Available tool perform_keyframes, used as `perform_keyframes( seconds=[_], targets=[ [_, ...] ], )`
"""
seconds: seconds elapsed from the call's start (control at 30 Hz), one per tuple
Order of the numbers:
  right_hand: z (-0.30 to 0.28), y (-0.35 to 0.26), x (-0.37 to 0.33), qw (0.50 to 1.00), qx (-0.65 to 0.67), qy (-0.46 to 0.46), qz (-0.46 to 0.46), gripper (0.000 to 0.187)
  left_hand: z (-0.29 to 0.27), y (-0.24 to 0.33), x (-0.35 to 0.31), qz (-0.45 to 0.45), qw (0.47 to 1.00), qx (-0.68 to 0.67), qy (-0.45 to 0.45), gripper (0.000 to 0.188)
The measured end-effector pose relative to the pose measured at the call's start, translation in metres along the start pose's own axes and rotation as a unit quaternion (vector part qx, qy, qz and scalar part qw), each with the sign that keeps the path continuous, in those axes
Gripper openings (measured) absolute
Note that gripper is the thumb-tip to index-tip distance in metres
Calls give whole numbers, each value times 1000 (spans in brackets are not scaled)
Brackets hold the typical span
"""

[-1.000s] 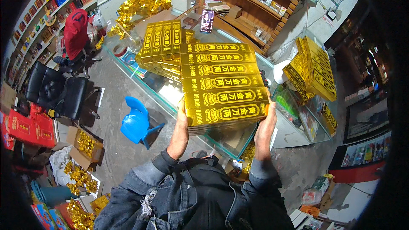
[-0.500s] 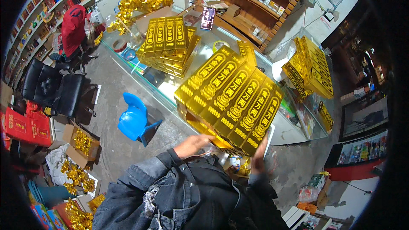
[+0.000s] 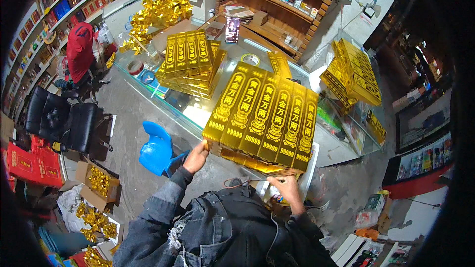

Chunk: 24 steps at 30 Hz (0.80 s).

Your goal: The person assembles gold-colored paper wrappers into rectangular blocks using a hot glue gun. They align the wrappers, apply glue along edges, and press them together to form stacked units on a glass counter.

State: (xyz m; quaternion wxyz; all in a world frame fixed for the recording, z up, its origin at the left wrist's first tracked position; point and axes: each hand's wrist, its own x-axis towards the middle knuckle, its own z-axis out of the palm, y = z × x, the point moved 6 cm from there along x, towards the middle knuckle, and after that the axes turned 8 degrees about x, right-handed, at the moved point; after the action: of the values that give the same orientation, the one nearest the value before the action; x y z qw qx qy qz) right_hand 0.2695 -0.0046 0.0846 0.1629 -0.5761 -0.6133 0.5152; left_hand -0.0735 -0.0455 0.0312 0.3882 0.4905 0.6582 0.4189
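Observation:
A block of gold bar-shaped boxes (image 3: 262, 116), several set side by side with dark gold printed faces up, lies at the near edge of the glass counter (image 3: 185, 113). My left hand (image 3: 196, 157) grips its near left corner, fingers closed against the side. Under the near edge, toward the right, my right hand (image 3: 287, 189) is closed on the block's lower rim; part of its fingers is hidden. Loose gold sheeting or lower boxes (image 3: 247, 160) show beneath the top layer. Farther left on the counter stands another stack of gold boxes (image 3: 188, 57).
Gold bows (image 3: 166, 12) pile at the back left, near tape rolls (image 3: 134, 66). A phone (image 3: 232, 29) stands upright at the back. More gold boxes (image 3: 356, 71) sit on the right. A blue chair (image 3: 157, 148) and black office chair (image 3: 62, 118) stand on the floor at left.
The block has turned and levelled out, its near edge now facing me. My left hand moved left to its corner; my right hand slid from its right side to the near edge.

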Motion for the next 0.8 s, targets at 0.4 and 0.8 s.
perform_keyframes(
  seconds=[0.4,0.8],
  targets=[
    [-52,-8,129,955,213,36,-204,46,-66,12,23,99,991,16,90,76],
    [-21,-47,225,965,148,101,-193,32,-37,56,-21,-15,995,99,-6,36]
  ],
)
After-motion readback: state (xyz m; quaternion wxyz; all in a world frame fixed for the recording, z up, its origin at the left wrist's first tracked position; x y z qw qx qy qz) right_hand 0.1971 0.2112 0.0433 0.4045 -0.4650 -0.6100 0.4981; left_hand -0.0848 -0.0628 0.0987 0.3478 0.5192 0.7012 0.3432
